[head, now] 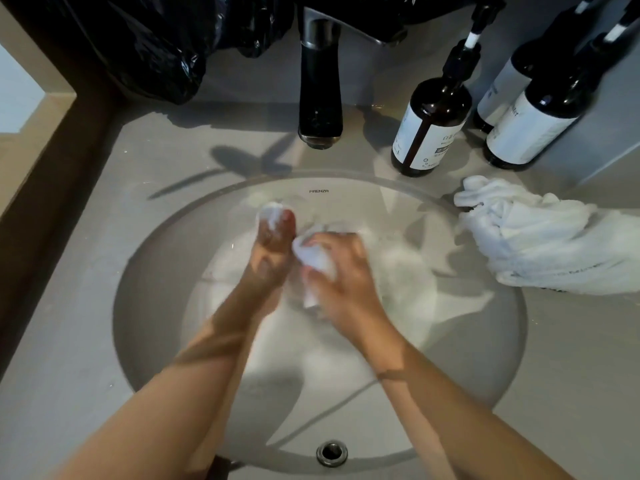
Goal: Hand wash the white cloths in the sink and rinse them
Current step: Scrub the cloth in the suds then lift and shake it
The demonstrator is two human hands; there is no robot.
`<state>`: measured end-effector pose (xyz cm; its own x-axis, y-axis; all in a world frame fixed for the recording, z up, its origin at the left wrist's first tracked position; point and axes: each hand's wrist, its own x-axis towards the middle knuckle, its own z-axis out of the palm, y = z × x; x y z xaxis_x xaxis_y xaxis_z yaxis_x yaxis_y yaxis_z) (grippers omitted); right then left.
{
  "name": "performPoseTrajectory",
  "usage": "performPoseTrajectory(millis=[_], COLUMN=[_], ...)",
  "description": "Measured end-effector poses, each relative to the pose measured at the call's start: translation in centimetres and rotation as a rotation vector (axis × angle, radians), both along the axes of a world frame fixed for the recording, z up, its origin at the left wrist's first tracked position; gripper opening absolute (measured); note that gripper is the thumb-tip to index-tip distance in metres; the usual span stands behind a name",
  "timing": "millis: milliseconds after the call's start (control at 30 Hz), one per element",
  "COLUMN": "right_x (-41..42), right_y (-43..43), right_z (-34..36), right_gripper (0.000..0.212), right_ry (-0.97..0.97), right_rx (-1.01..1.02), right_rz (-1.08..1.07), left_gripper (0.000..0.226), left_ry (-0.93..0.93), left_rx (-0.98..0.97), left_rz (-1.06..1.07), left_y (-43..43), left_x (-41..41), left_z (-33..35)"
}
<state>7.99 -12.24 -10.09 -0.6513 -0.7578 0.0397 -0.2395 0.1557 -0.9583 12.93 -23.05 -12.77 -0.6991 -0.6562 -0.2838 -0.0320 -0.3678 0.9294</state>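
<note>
Grey countertop [86, 271] — oval sink [149, 306], black faucet [320, 88].

Setting: bathroom. Evidence: oval basin [149, 289] set under a grey table [86, 341], black tap [320, 98] behind it, three dark pump bottles [431, 133] at right, white towel [540, 237] beside rim.

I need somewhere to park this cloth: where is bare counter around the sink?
Free: grey counter left of the oval basin, up to the dark wooden edge; also the near-right corner below the crumpled white towel pile. Crowded: back right, brown pump bottles and that pile; mid-basin, the right hand grips a small white cloth.
</note>
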Motion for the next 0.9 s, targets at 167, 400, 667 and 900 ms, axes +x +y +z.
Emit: performPoseTrajectory(millis=[167, 400, 667, 900], right_x=[-2.0, -0.2, -5.7, -2.3], right_y=[-1.1, -0.5, 2.2, 2.9], right_z=[-1.7, -0.9, -4.9, -6.3], right_gripper=[0.023, 0.023, 0.049, 0.108], right_ry=[-0.052, 0.068, -0.312, 0.145], right_rx=[0.206, 0.320, 0.305, 0.933], right_rz=[-0.314, -0.034, -0.607, 0.193], left_gripper=[0.029, 0.050, 0.081, 0.077], left_ry=[-0.094, -0.014, -0.038, -0.627], left_rx=[0.219, 0.550, 0.570, 0.054], left_rz=[-0.175, -0.008, -0.215, -0.576], left_y=[3.9, 2.6, -0.3, 2.0], left_x=[-0.6, -1.2, 0.7, 3.1], left_z=[-0.1, -1.6, -1.4, -5.1])
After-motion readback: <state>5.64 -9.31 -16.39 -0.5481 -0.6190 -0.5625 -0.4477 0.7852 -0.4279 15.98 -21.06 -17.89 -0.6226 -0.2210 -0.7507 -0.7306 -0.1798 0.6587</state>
